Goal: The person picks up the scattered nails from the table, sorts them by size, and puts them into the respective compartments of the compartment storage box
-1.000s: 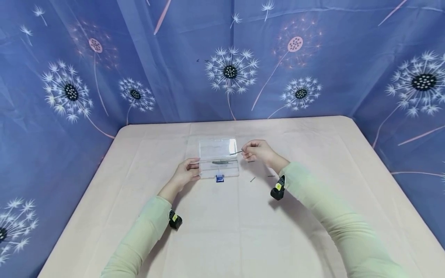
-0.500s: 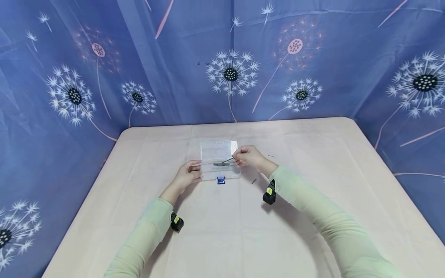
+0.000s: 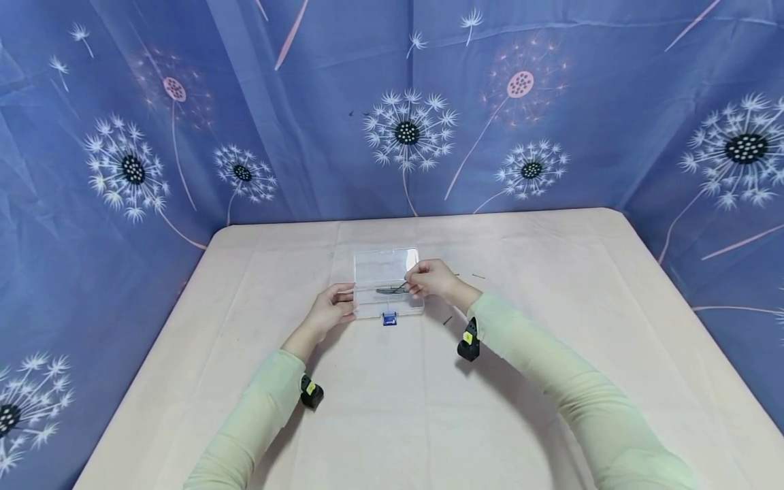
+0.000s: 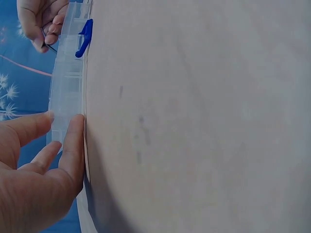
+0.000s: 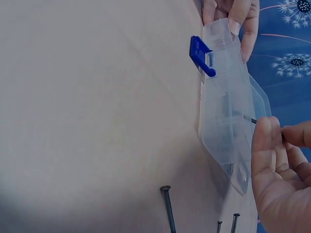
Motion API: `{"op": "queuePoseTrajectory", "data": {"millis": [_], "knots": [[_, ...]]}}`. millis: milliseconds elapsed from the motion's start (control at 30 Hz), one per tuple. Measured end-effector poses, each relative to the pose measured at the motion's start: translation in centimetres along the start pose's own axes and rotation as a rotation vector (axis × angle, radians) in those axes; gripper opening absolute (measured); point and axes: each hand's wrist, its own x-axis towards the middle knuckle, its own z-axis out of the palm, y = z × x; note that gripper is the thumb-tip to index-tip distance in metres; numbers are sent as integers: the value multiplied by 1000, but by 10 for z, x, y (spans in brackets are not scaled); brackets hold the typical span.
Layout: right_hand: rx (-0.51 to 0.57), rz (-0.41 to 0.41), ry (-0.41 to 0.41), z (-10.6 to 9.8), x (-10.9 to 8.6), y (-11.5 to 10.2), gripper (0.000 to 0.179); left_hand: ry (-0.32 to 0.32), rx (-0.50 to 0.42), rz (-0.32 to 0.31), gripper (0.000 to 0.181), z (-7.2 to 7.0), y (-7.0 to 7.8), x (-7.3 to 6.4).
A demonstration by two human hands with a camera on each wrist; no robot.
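Note:
A clear plastic compartment box (image 3: 370,309) stands with its lid (image 3: 381,265) raised and a blue latch (image 3: 389,319) at the front. My left hand (image 3: 327,307) holds its left end, thumb and fingers against the side walls. Between thumb and fingertips of my right hand (image 3: 431,279), a thin dark nail (image 5: 253,120) is pinched, slanting down over the box's right part. Several nails (image 3: 386,291) lie together in the back compartment. In the right wrist view the held nail is mostly covered by the fingers.
Loose nails lie on the pale tablecloth right of the box: one nail (image 3: 448,320) near its front corner, another nail (image 3: 479,276) farther back. A blue dandelion-print curtain (image 3: 306,136) surrounds the table's back and sides.
My right hand has moved left and slightly down, bringing the nail from beside the lid to over the compartments. The left hand keeps its hold on the box.

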Motion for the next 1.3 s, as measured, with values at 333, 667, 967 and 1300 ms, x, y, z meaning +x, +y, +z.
{"op": "queuePoseTrajectory", "data": {"millis": [333,667,967,1300], "knots": [[-73,-3,6,-3,-7,-1,19,-6,-6,-11,47,3,-2,1],[-124,-19,26,-10,-17,-2,22,-10,3,-12,48,3,-4,-1],[-288,-148,39,-26,-32,-7,19,-27,10,-5,49,0,-2,1],[-659,-288,27,-36,-51,-1,8,-19,15,2,49,-1,-1,1]]}}
